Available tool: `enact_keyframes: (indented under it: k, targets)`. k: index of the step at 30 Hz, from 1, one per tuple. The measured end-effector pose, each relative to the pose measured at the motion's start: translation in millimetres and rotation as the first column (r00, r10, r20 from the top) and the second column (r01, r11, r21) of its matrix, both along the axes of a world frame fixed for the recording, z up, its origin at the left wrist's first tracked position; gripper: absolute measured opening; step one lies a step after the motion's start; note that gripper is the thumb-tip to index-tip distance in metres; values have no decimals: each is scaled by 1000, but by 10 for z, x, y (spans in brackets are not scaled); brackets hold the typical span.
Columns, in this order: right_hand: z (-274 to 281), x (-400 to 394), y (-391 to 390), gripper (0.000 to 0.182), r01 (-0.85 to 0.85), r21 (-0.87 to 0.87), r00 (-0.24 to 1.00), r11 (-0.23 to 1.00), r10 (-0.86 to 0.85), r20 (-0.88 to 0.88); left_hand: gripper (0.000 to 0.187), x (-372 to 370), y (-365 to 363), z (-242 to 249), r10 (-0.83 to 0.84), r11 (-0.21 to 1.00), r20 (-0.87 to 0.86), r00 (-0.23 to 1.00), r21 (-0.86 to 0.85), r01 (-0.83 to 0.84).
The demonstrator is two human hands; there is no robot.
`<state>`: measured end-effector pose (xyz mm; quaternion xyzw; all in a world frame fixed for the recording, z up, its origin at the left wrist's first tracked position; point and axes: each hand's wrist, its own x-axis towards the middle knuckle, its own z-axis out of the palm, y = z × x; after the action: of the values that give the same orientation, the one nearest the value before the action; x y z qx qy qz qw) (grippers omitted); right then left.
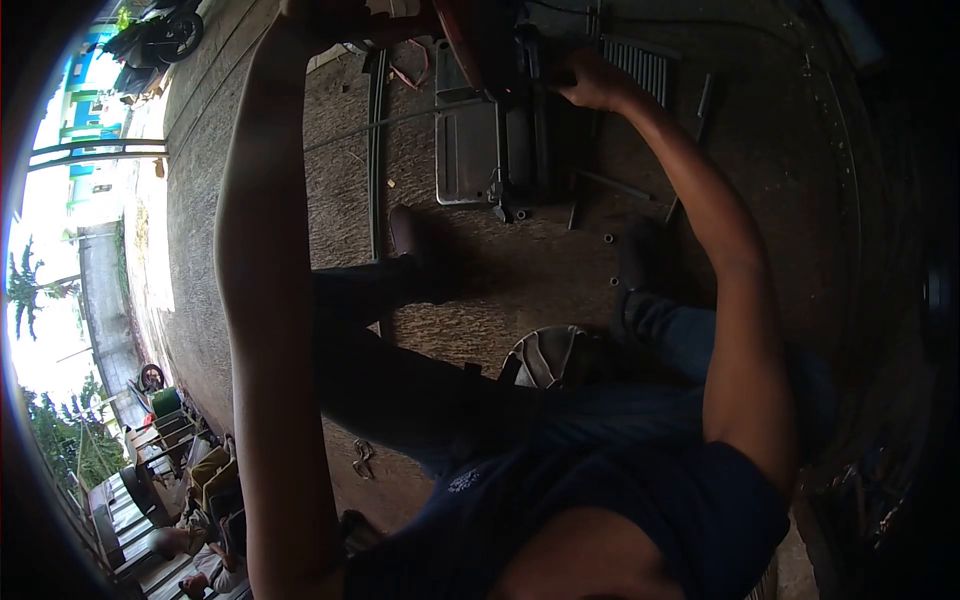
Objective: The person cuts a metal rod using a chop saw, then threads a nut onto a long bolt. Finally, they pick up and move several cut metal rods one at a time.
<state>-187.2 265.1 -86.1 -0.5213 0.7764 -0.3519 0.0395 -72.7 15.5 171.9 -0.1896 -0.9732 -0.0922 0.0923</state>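
Observation:
At the top of the head view stands a machine with a red guard (462,45) above a flat metal base (467,155). My left hand (305,22) is at the top edge beside the red part, dark and partly cut off, so its fingers and what they hold cannot be made out. My right hand (592,80) is at the right side of the machine, its fingers bent together against a dark part near the clamp; what they grip is too dark to tell. A thin metal rod (400,122) runs leftward from the machine.
Long metal bars (377,160) lie on the floor left of the base. Cut metal pieces (615,185) and small rings (608,239) lie to the right. A ribbed grate (637,68) is behind my right hand. A round metal stool (543,357) is below me; a motorcycle (155,42) stands far left.

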Motion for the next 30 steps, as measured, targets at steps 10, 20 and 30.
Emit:
enact_keyframes:
  k: [10,20,30]
  targets:
    - [-80,-66,-34,21,-17,-41,1000,999,16,-19,67,-122,-122,-117,-218,970,-39,975,101,221]
    - [12,6,-17,22,46,23,999,999,-46,-1,72,-51,-41,-28,-162,979,-155,975,-149,139]
    - [252,157,242,24,-114,58,763,992,50,645,68,-82,-178,-93,-223,971,-137,965,-113,208]
